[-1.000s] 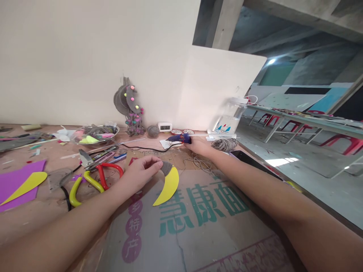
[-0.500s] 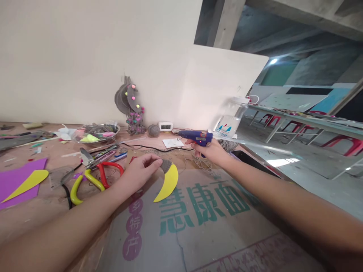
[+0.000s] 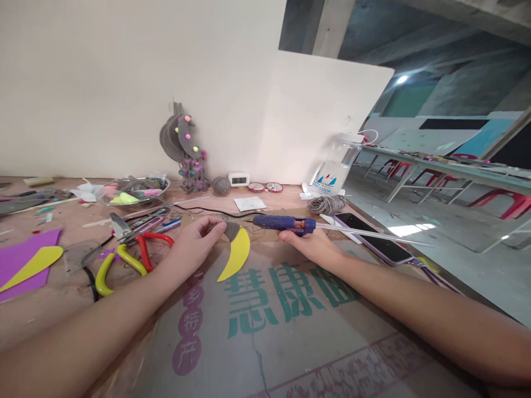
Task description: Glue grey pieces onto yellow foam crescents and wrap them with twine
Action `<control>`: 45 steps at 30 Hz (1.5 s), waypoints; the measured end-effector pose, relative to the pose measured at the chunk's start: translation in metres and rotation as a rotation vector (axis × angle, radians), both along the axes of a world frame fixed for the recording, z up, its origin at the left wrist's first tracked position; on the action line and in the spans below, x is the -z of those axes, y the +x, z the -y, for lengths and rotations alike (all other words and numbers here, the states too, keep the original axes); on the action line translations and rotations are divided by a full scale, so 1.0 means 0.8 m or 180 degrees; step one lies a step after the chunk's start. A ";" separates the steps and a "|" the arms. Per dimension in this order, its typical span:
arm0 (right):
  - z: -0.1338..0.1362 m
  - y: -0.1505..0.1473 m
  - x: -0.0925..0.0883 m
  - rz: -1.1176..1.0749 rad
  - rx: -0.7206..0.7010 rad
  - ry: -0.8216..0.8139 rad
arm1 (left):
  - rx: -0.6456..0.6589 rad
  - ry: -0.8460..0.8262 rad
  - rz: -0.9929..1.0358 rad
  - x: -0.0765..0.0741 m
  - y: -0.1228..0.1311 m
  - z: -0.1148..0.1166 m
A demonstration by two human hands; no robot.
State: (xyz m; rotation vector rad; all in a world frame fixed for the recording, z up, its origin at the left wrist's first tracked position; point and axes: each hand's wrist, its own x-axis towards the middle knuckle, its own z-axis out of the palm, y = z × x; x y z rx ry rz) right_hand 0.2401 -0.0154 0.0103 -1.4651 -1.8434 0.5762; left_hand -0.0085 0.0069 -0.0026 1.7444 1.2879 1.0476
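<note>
Pinched between the fingers and thumb of my left hand [image 3: 204, 239] is a yellow crescent [image 3: 237, 254], its upper end wrapped in grey yarn. My right hand [image 3: 311, 243] is closed round a blue glue gun [image 3: 280, 223], with a long clear glue stick [image 3: 373, 235] sticking out of its back. The gun's nozzle points left and lies close to the yarn-wrapped end; whether it touches cannot be made out. Under both hands lies a printed cardboard sheet [image 3: 298, 342].
Pliers with red and yellow handles [image 3: 124, 260], purple foam [image 3: 25, 265] and a yellow cut piece [image 3: 37, 265] lie left. Behind are a bowl of scraps [image 3: 141, 202], a small clock [image 3: 239, 179] and a plastic jug [image 3: 332, 168]. Grey yarn [image 3: 327, 205] and a phone [image 3: 373, 237] lie right.
My right hand has brought the glue gun down and left, nearer the crescent, and turned it more level. My left hand still holds the crescent. The whole view has shifted slightly.
</note>
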 end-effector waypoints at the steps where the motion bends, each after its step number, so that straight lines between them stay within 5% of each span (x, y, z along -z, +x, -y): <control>1: 0.001 -0.001 0.000 0.0026 0.0017 -0.0012 | 0.0018 0.0008 0.0010 0.000 0.000 0.000; 45: 0.002 -0.009 0.002 -0.0108 -0.0097 -0.0188 | 0.0018 0.0000 -0.0069 0.000 -0.001 0.001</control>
